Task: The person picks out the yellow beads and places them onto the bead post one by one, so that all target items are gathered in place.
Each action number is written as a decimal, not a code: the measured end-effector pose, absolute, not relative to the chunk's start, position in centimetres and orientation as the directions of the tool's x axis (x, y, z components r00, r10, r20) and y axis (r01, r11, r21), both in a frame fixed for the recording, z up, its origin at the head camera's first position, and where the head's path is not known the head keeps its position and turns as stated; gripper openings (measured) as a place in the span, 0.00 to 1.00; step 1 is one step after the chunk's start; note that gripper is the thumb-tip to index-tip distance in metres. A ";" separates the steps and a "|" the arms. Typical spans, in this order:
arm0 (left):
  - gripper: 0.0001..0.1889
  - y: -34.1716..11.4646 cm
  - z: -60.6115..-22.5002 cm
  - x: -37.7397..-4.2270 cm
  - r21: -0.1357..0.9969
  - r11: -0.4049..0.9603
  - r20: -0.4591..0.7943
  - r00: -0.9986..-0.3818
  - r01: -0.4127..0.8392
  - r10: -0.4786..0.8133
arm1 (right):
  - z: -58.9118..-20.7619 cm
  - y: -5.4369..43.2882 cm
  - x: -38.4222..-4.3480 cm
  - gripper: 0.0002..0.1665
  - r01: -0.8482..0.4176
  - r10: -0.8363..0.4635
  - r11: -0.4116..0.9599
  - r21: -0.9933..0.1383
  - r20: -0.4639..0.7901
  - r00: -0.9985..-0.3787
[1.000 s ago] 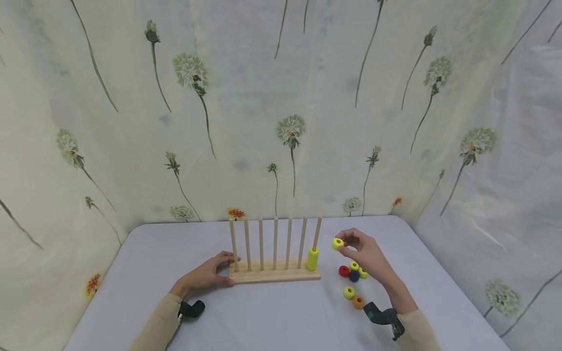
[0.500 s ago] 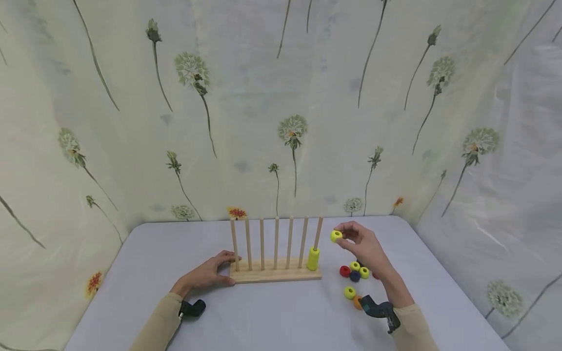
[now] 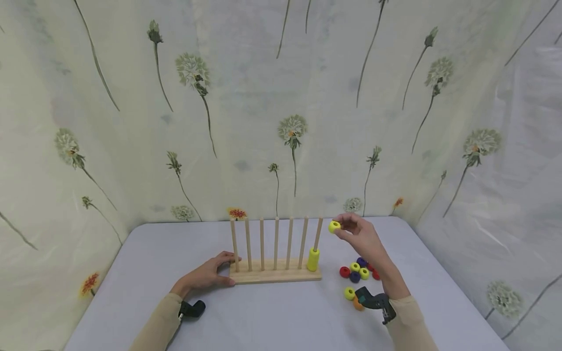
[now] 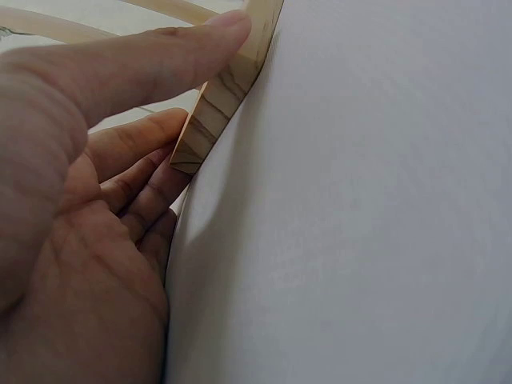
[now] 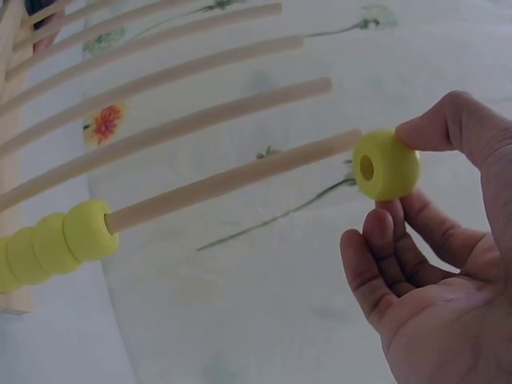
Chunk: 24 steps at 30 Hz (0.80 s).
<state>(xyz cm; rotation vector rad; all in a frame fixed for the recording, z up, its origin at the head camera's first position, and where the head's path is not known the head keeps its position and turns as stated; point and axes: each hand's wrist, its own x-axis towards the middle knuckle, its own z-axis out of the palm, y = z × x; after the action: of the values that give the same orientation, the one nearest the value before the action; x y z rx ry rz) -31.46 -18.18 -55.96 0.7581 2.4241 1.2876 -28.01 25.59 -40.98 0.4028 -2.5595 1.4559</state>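
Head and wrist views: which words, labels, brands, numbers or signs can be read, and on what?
No text can be read: none on the yellow bead in the right hand, the wooden peg rack or the floral backdrop.
Left wrist camera and right wrist camera: too small in the head view to tell whether they bear any.

One camera worn on the head, one on each wrist
From well back, the head view looks forward and down over the table (image 3: 272, 319), the rack (image 3: 274, 278) and the flowered cloth (image 3: 237, 112). The left wrist camera (image 3: 193, 309), rolled sideways, looks from close by past the left hand (image 4: 88, 280) to the rack's end. The right wrist camera (image 3: 373, 300), also tilted, looks closely past the right hand (image 5: 444, 256) at the yellow bead (image 5: 392, 166) and pegs (image 5: 232, 178), which the head view shares.
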 end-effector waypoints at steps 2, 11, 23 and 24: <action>0.36 -18.2 -55.9 -31.4 0.830 0.458 -0.006 -0.817 0.318 0.577 | -40.7 25.4 -28.0 0.21 -0.321 -0.150 0.474 -0.820 0.284 -0.947; 0.36 -18.2 -56.1 -31.2 0.822 0.457 0.008 -0.810 0.339 0.586 | -39.7 24.8 -27.7 0.22 -0.322 -0.142 0.457 -0.829 0.289 -0.947; 0.35 -18.1 -56.1 -31.1 0.818 0.467 0.002 -0.813 0.336 0.582 | -39.4 24.3 -28.6 0.24 -0.333 -0.141 0.433 -0.838 0.301 -0.943; 0.35 -18.1 -56.0 -31.1 0.818 0.467 0.001 -0.813 0.336 0.582 | -39.4 24.2 -28.6 0.24 -0.338 -0.143 0.429 -0.838 0.307 -0.941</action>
<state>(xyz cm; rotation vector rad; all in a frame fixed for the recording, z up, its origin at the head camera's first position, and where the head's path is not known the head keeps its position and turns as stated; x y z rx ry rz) -31.10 -18.09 -56.05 0.7849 2.4407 1.2677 -28.65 24.25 -39.36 0.4247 -2.4903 1.5272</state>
